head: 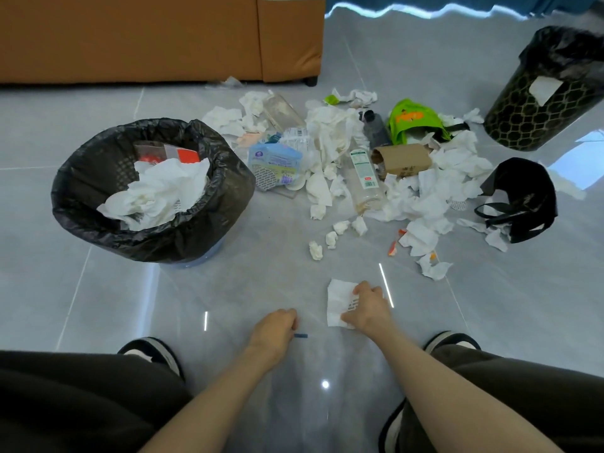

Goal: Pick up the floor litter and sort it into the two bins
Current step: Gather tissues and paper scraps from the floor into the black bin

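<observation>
Right grip (pixel 369 305) pinches a paper sheet (pixel 336 300); left grip (pixel 274 325) curls beside a blue scrap (pixel 301 335), fingertips hidden, hold unclear.

Domestic living room, seen from above. Upper left: the base of a tan leather sofa (pixel 163 37) on a short black foot (pixel 310 81). Upper right: a blue curtain (pixel 425 1) with daylight under its hem. Glossy grey floor tiles (pixel 98 305) fill the frame. Household waste at centre includes tissues (pixel 330 132), a plastic bottle (pixel 364 178) and a green bag (pixel 411 119). It lies between two small bag-lined bins, the left bin (pixel 81 178) and the right bin (pixel 536 125).
</observation>
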`<state>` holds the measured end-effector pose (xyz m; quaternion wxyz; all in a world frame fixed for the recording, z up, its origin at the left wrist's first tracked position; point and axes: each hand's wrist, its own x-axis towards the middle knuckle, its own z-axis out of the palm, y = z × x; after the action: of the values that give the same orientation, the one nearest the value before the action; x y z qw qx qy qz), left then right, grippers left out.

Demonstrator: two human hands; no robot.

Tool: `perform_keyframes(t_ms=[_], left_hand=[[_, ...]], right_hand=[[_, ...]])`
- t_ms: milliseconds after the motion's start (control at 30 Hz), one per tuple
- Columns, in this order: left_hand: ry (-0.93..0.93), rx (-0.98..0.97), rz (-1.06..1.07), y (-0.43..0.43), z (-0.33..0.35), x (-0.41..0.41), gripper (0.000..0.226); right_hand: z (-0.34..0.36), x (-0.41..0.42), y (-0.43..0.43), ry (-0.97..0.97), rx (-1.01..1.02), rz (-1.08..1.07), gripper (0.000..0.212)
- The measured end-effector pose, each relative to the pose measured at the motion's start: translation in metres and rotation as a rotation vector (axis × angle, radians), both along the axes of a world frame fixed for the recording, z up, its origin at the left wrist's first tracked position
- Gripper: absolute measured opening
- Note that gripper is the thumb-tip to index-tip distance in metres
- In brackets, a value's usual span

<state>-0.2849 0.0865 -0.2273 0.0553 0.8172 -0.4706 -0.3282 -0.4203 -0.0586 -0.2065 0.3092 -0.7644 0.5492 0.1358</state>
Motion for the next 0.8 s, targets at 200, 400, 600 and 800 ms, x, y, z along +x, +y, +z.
perform_keyframes(t_ms=[200, 400, 600, 800], left_hand=[[-0.060, 0.052, -0.003, 0.014, 0.002, 0.005, 0.020], [-0.208, 0.132, -0.135, 0.020, 0.006, 0.004, 0.025], [-0.286, 0.163, -0.174, 0.026, 0.023, 0.012, 0.037], [-0.016, -0.261, 0.317, 0.001, 0.079, 0.053, 0.007]], right_hand=[[-0.002, -0.011, 0.006, -0.024, 0.064, -0.091, 0.059], [0.002, -0.009, 0.014, -0.079, 0.126, -0.043, 0.043], [0.032, 0.028, 0.000, -0.373, 0.170, -0.191, 0.026], [0.100, 0.090, -0.020, -0.725, 0.212, -0.295, 0.032]])
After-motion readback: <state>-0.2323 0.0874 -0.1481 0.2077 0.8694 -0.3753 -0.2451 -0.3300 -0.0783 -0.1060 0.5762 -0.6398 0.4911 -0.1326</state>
